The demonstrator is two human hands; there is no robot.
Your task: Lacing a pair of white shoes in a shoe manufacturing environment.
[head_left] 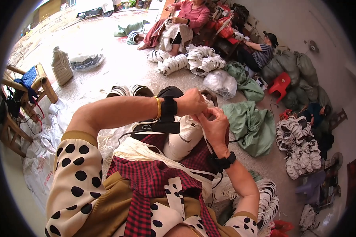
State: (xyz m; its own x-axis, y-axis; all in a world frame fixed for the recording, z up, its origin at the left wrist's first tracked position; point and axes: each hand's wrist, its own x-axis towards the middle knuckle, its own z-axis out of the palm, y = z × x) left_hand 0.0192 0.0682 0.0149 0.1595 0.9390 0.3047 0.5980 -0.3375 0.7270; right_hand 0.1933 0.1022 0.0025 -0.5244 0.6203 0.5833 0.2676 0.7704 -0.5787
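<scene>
A white shoe (181, 143) rests across my lap, on a red and black checked apron (146, 173). Above it my left hand (192, 102) is closed, its fingertips pinched at the shoe's opening. Close against it, my right hand (214, 125) pinches a thin white shoelace with thumb and forefinger. The two hands nearly touch, and their fingers hide part of the lacing. Long white laces (140, 153) lie in a loose bundle over my lap, left of the shoe and below it. What the left fingers grip is mostly covered.
White shoes (172, 65) lie in rows ahead, with more shoe piles (298, 146) to the right. Green sacks (249, 126) sit beside my right arm. A bamboo chair (43, 87) stands left. Two people sit working at the back, near a red stool (280, 87).
</scene>
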